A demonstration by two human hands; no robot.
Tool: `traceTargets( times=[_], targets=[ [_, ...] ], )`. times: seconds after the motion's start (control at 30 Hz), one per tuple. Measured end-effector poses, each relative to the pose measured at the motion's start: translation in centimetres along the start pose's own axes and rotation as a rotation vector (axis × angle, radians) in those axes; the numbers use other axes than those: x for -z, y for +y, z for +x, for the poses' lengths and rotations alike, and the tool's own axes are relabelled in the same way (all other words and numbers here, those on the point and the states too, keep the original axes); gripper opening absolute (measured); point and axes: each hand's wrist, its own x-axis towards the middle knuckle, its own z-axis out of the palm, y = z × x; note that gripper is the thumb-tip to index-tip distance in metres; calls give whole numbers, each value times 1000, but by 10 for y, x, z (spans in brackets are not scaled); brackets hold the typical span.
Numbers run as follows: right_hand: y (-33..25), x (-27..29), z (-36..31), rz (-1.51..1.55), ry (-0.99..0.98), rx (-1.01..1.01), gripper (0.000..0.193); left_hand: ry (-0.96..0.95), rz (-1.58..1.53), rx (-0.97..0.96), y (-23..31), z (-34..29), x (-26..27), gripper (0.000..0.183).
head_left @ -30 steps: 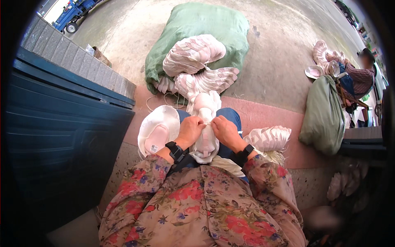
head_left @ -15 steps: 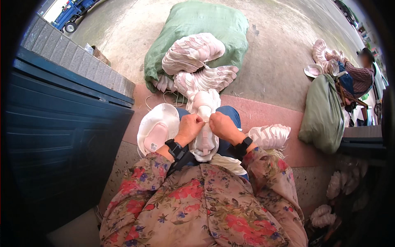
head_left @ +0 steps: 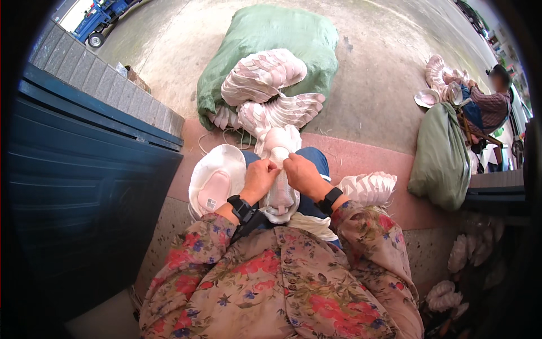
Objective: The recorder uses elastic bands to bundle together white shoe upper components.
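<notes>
A white and pale pink shoe upper [head_left: 282, 199] lies over my lap, its heel end toward me, joined up with more uppers ahead of it. My left hand [head_left: 262, 177] is closed in a pinch over the middle of this upper. Opposite it, my right hand [head_left: 303, 174] is also closed, thumb and fingers pressed together close to the left fingertips. Whatever is between the fingers is too small to make out. Left of my lap sits a white fabric hat-shaped holder [head_left: 203, 165] with a pink insole-shaped piece [head_left: 215, 190] in it.
Ahead stands a big green sack [head_left: 282, 31] with stacked shoe uppers [head_left: 265, 73] against it. More uppers [head_left: 370, 188] lie to my right. A blue door [head_left: 84, 186] borders the left. A second green sack [head_left: 440, 158] and a seated person [head_left: 490, 104] are at the far right.
My right hand has shifted slightly left and up along the upper. The left hand stays nearly in place, and both remain pinched. The view has moved a little.
</notes>
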Motion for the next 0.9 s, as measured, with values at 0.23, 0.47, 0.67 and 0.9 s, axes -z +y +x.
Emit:
traceTargets(
  times=[0.23,0.47,0.67,0.9],
  targets=[
    [3,0,3,622,-166,-575,14,53,45,-37,-4,-3,-3,19],
    [-4,-7,-4,25,100,-75,15,83,32,-32,-5,-5,-2,20],
    [-10,-10,-11,216,154,-353,15,95,30,-88,-5,-8,-3,19],
    [-12,-14,-19,292,250,-491,17,54,41,0,-1,-2,-3,18]
  ],
)
